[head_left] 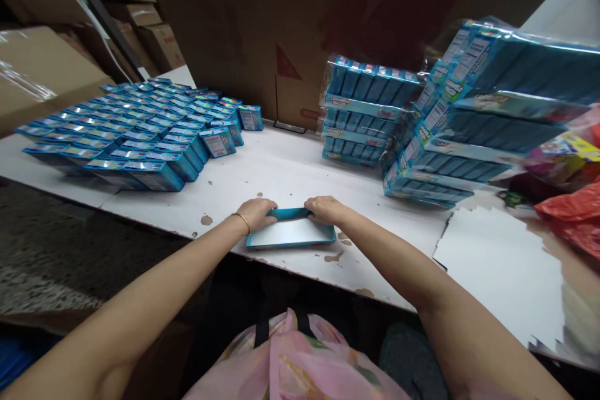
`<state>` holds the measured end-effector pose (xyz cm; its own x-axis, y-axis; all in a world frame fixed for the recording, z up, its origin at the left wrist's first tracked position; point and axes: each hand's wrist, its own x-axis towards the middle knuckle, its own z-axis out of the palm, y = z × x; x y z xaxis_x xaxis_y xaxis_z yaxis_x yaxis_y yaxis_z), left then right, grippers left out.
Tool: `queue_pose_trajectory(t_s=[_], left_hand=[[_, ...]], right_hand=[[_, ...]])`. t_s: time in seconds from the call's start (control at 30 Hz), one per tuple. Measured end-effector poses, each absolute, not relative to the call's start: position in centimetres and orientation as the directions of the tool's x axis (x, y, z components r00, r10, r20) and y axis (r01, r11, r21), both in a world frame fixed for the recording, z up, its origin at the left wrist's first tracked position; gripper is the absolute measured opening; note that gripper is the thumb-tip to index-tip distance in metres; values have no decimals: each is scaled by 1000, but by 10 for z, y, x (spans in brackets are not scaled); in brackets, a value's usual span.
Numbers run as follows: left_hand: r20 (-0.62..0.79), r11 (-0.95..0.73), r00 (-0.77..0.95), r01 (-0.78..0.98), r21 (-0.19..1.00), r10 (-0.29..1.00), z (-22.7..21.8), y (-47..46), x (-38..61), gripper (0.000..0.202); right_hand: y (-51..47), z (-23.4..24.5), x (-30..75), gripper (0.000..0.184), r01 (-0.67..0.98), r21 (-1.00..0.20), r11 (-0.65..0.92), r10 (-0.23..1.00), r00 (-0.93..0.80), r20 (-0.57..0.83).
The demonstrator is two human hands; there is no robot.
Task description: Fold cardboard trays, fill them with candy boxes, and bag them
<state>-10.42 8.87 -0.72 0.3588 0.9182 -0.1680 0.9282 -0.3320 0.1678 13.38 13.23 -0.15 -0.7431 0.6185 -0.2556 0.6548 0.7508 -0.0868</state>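
A shallow blue cardboard tray [293, 242] with a white inside lies on the white tabletop near its front edge, its long side toward me. My left hand [257, 214] grips the tray's far left corner, thumb inside and fingers over the outside. At the far right corner my right hand [324, 209] is closed on the wall in the same way. Nothing stands inside the tray. The fingertips behind the far wall are partly hidden.
Many small blue boxes [154, 172] stand in rows at the left. Plastic-wrapped packs of blue boxes [360, 112] are stacked at the back, with a taller stack [469, 119] at the right. Flat white cardboard sheets [501, 269] lie at right, near a red plastic bag [574, 215]. A large carton [244, 31] stands behind.
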Motion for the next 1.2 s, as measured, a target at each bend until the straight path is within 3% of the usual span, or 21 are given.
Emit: queue_pose_trajectory(t_s=[0.1,0.23,0.33,0.4,0.5,0.63,0.7,0.9,1.07,1.2], left_hand=[[-218,-387,383,922,25,898,-8,89,-90,16],[-171,-391,380,920,-36,909,-16,79,-76,23],[-130,-384,373,921,-73,919,-19,73,-76,27],[-125,-357,349,933,-45,929,-16,70,-82,23],[-93,-308,307,951,9,947,-11,66,-92,22],[-91,-291,290,957,1,953,-7,61,-95,23],[-100,-299,296,954,-10,950,-7,55,-92,21],[-223,-174,170,985,0,960,-7,24,-93,20],[-221,-35,36,999,8,975,-3,-2,-105,20],[-200,103,-85,992,79,976,-12,-12,-118,32]], right_hand=[[124,-7,130,20,627,-26,779,607,-763,-223],[118,-16,126,26,598,71,799,601,-785,-148],[121,-14,131,23,640,-25,768,632,-764,-131],[124,-8,143,24,734,-169,657,737,-673,-56],[123,-2,163,35,863,-348,366,918,-395,-14],[104,-10,176,47,921,-368,125,943,-226,-245],[93,-18,176,53,944,-315,93,957,-173,-234],[100,-23,154,23,974,-60,220,946,-228,-232],[140,-3,86,26,921,-28,388,913,-388,-129],[162,7,22,24,826,-28,563,822,-563,-85]])
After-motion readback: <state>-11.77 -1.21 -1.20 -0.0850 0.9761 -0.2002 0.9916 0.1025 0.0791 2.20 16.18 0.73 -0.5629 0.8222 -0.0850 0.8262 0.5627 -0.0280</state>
